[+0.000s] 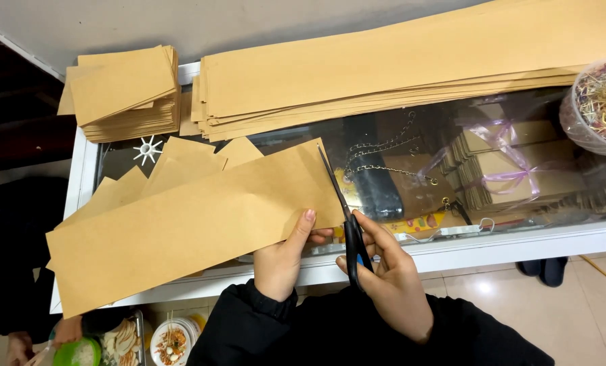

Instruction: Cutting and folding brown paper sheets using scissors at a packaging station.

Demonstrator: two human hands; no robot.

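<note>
On the near side of the glass tabletop (519, 240), the left hand (282, 257) pinches a long brown paper strip (181, 224) while the right hand (391, 278) grips black scissors (347, 217) at the strip's right end.

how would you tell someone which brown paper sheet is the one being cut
On the glass-topped counter, look below the long paper stack, nearest the person. The brown strip is pinched by the left hand beside the scissors in the right hand; no other sheet is held.

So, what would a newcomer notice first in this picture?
Probably the long brown paper strip at centre-left, pinched by the left hand. Beside it, the right hand holds black scissors at the strip's right end. A tall stack of long brown sheets lies along the far edge.
</note>
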